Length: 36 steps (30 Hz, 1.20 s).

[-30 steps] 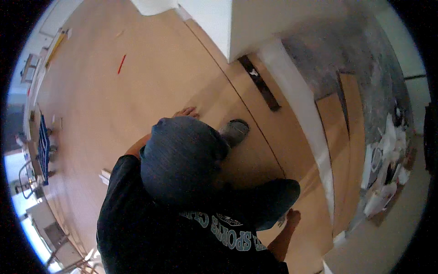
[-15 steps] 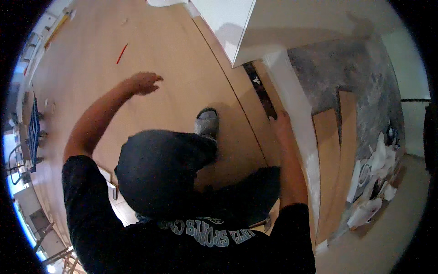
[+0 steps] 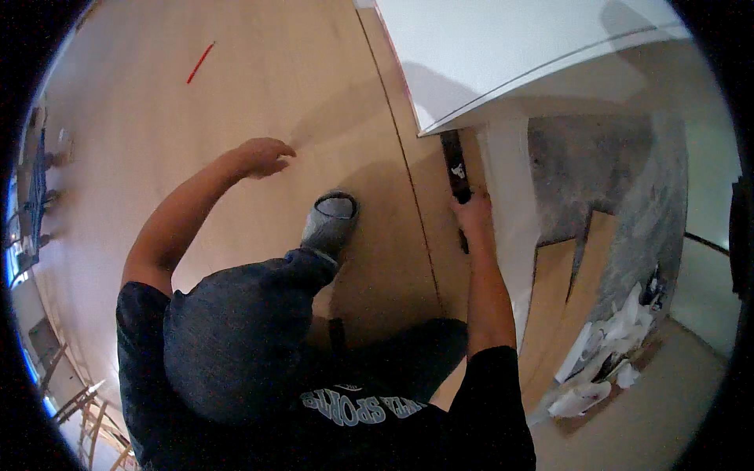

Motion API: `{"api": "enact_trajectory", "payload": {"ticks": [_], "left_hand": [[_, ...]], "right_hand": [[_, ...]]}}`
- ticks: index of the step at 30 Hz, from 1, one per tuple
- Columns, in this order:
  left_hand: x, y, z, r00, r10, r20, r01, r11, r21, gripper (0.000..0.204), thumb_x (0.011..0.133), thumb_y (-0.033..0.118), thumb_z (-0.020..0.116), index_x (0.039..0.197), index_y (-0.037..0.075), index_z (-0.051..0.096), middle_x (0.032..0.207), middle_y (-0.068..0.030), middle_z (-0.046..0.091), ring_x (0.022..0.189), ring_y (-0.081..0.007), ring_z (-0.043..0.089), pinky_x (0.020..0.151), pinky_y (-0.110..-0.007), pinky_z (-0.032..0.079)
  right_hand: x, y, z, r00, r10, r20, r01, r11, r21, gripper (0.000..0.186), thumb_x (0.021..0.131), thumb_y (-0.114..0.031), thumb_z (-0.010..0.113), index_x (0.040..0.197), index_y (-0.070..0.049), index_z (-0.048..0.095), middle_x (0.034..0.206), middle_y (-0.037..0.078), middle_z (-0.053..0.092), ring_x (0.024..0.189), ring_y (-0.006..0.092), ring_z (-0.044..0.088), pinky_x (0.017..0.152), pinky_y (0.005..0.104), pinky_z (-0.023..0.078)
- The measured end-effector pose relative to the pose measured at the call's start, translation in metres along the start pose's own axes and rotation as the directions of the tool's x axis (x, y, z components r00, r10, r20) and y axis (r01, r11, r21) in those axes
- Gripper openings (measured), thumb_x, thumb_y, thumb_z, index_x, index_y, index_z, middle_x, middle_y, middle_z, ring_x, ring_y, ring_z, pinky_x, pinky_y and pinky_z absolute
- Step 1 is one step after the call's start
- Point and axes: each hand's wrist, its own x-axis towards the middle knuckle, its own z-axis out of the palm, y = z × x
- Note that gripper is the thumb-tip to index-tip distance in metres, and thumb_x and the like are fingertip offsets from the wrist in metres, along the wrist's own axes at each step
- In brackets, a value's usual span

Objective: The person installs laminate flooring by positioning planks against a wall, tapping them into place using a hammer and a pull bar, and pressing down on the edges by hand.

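Observation:
My right hand (image 3: 474,210) grips a long, flat black bar (image 3: 452,161) with a white mark on it. The bar lies along the plank strip beside the wall, just below the corner of a white wall or panel (image 3: 503,59); part of it is covered by my hand, and its near end shows past my wrist. Over the wood-look floor (image 3: 275,78) hovers my left hand (image 3: 267,157), holding nothing, its fingers curved and the thumb apart. A dark gap (image 3: 402,145) runs lengthwise through the floor, left of the bar.
A red pencil (image 3: 201,63) lies on the floor at the upper left. My foot in a grey sock (image 3: 334,220) rests near the gap. At right, two planks (image 3: 554,275) lie on bare grey floor (image 3: 605,165), with crumpled white wrapping (image 3: 609,345) beyond them.
My view has shifted, so the white panel fills more of the top right. My right hand now wraps further around the black bar, with its near end in sight.

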Motion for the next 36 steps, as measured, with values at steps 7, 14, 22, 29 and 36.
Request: {"api": "enact_trajectory", "payload": {"ticks": [7,14,22,29,36], "left_hand": [[0.046,-0.033,-0.030,0.987,-0.084,-0.139,0.071,0.992,-0.102,0.035,0.098,0.025,0.055,0.128,0.010,0.066,0.119,-0.0117,0.071,0.110,-0.0325,0.066,0.095,-0.043,0.052],[0.129,-0.017,-0.071,0.940,0.192,-0.280,-0.172,0.981,0.094,0.034,0.098,0.022,0.055,0.130,0.012,0.062,0.131,-0.0113,0.062,0.124,-0.0297,0.057,0.106,-0.042,0.046],[0.203,0.017,-0.111,0.768,0.472,-0.433,-0.268,0.851,0.451,0.047,0.092,0.021,0.062,0.138,0.016,0.054,0.146,-0.0100,0.049,0.137,-0.0288,0.045,0.116,-0.048,0.035],[0.240,0.029,-0.117,0.763,0.518,-0.387,-0.285,0.807,0.518,0.055,0.093,0.026,0.064,0.145,0.018,0.047,0.155,-0.0113,0.041,0.144,-0.0290,0.037,0.121,-0.050,0.027],[0.257,0.031,-0.133,0.738,0.596,-0.315,-0.284,0.699,0.657,0.048,0.097,0.035,0.053,0.141,0.019,0.053,0.153,-0.0049,0.041,0.144,-0.0244,0.037,0.121,-0.050,0.027]], "right_hand": [[0.000,-0.050,-0.038,0.982,0.139,0.124,-0.142,0.990,0.011,0.082,0.074,-0.031,0.080,0.137,0.003,0.042,0.135,0.027,0.045,0.118,0.0436,0.053,0.099,0.0487,0.049],[-0.008,-0.030,-0.028,0.998,-0.041,-0.057,0.050,0.986,0.161,0.084,0.073,-0.023,0.080,0.143,-0.005,0.038,0.130,0.026,0.043,0.117,0.0440,0.051,0.097,0.0518,0.049],[-0.001,-0.013,-0.016,0.988,-0.091,-0.128,0.115,0.975,0.192,0.086,0.075,-0.023,0.081,0.146,-0.004,0.038,0.129,0.026,0.045,0.120,0.0421,0.045,0.102,0.0513,0.044],[-0.008,-0.043,-0.026,0.994,0.028,-0.110,-0.012,0.990,0.139,0.072,0.080,-0.028,0.081,0.142,-0.008,0.049,0.129,0.024,0.048,0.119,0.0416,0.050,0.099,0.0508,0.048],[-0.014,-0.030,-0.011,0.974,-0.037,-0.222,0.051,0.997,0.058,0.068,0.080,-0.028,0.080,0.137,-0.005,0.052,0.128,0.024,0.051,0.114,0.0404,0.054,0.092,0.0516,0.052]]}}
